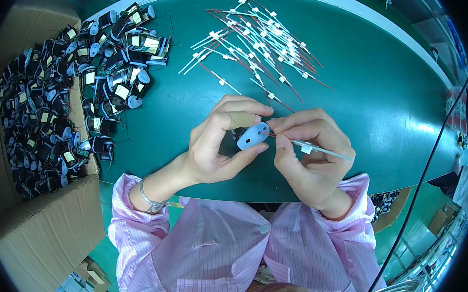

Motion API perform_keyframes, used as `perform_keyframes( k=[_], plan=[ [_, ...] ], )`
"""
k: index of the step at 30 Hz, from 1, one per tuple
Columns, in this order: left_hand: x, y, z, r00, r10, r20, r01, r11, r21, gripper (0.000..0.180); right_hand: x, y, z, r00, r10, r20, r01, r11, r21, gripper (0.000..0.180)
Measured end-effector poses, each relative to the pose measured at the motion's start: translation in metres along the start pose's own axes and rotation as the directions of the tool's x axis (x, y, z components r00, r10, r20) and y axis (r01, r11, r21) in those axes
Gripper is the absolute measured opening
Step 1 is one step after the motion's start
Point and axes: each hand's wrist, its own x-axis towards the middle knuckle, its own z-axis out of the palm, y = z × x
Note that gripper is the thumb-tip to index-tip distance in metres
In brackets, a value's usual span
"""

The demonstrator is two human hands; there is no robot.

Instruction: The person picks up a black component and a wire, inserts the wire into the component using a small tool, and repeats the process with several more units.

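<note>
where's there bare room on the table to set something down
Widest bare patch: the green tabletop, right of the wire pile and right hand. Smaller: between the heaped black devices and left hand. Crowded: upper left, beside the cardboard box.

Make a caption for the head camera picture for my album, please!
A left hand holds a blue piece while the right hand pinches a wire at a green table.
</note>
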Motion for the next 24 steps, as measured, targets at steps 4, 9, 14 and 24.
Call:
perform_keyframes(
  k=[4,9,14,24],
  plan=[
    [0.0002,0.0002,-0.0005,1.000,0.001,0.008,-0.001,1.000,0.007,0.041,-0.0002,0.0024,0.0016,1.000,-0.028,0.001,0.028,1.000,-0.008,0.016],
    [-0.0002,0.0000,0.0007,1.000,-0.008,0.000,0.008,1.000,0.003,0.040,-0.0014,0.0033,0.0017,0.999,-0.045,0.007,0.045,0.999,-0.021,0.017],
    [0.0013,-0.0002,0.0003,1.000,0.006,0.012,-0.006,1.000,0.023,0.041,-0.0010,0.0035,0.0022,0.999,-0.053,0.007,0.053,0.998,-0.035,0.017],
    [0.0017,0.0006,-0.0061,0.993,-0.005,0.122,-0.005,0.996,0.085,0.042,0.0007,0.0022,0.0030,0.996,-0.092,0.010,0.093,0.992,-0.085,0.017]
  ],
)
